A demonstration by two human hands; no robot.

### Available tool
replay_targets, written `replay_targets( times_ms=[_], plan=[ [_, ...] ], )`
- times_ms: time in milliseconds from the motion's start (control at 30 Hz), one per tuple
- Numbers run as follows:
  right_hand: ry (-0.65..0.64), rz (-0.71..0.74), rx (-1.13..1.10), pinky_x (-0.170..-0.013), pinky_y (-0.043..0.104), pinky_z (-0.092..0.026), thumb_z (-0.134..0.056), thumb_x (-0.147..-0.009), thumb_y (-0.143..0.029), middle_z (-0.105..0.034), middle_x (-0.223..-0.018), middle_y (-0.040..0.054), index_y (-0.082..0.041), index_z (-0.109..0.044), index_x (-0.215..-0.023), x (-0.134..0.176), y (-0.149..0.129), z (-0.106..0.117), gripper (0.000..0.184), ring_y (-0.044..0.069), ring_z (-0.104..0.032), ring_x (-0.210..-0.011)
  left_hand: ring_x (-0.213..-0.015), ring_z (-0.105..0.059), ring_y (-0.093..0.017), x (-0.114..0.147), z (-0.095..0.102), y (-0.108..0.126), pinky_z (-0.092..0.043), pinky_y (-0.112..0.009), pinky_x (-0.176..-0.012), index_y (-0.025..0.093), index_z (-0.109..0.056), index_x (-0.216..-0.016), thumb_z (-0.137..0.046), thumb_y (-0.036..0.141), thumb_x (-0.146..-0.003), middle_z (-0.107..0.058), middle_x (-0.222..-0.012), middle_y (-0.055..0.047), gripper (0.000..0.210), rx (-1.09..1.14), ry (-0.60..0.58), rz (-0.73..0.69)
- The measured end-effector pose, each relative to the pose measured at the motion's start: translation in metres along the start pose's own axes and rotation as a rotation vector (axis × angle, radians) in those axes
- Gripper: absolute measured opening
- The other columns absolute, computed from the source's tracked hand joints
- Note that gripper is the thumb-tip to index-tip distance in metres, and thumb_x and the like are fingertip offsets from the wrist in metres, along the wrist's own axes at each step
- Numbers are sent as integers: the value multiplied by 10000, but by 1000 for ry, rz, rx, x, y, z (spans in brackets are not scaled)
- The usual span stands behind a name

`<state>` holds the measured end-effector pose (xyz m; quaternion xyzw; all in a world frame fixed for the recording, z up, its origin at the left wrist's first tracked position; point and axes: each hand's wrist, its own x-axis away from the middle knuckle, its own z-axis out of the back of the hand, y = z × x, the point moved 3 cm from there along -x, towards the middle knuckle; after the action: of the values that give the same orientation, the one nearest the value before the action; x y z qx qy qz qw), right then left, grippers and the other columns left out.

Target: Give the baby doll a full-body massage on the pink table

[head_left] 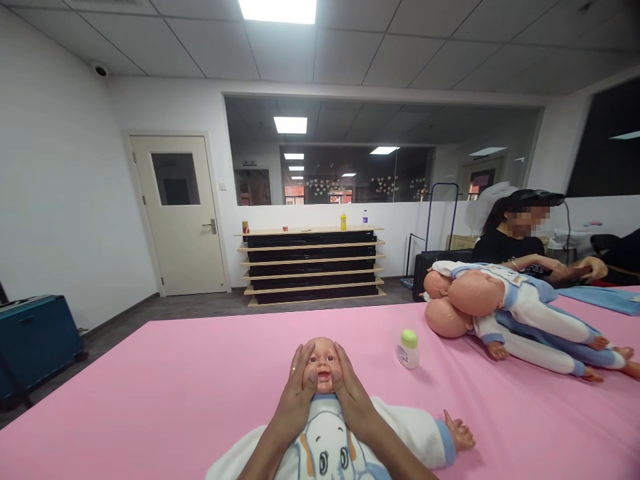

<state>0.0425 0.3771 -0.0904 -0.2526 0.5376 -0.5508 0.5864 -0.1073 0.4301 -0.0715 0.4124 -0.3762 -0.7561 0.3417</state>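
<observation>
The baby doll (324, 400) is cut off below; left hand (296, 397) and right hand (353, 393) fingers cup its cheeks, hiding its ears.

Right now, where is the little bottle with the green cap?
The little bottle stands on the pink mat, right of the baby doll whose head both hands cup, and left of the stacked dolls.

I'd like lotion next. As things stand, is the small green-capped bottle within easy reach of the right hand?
Probably yes: the right hand cups the doll's head, and only bare pink mat lies between it and the bottle.
</observation>
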Motion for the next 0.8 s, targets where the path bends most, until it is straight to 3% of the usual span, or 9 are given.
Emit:
replay_targets(
  times_ms=[167,400,800],
  plan=[
    [0,-2,44,-1227,385,-103,-268,-967,-594,-153,-1596,63,-162,-172,-1529,-1,-7,2,714,166,-107,-1480,-1478,-138,-207,0,2,0,-152,-422,-1212,256,-371,-1458,-308,574,-938,-299,-1564,-39,613,16,13,9],
    [-22,5,26,-1214,419,-154,-545,-879,-554,-197,-1586,73,-206,-189,-1524,-4,-9,6,815,218,-163,-1471,-1481,-94,-295,1,3,5,-159,-472,-1194,243,-302,-1487,-757,533,-662,-210,-1585,-111,986,30,-37,-51],
    [-6,32,33,-1214,427,-149,-529,-902,-497,-203,-1584,84,-184,-201,-1522,-4,-8,6,768,220,-173,-1468,-1479,-130,-253,1,2,3,-174,-458,-1196,228,-279,-1488,-620,520,-805,-235,-1578,-105,817,-33,-33,-64]
  ],
)
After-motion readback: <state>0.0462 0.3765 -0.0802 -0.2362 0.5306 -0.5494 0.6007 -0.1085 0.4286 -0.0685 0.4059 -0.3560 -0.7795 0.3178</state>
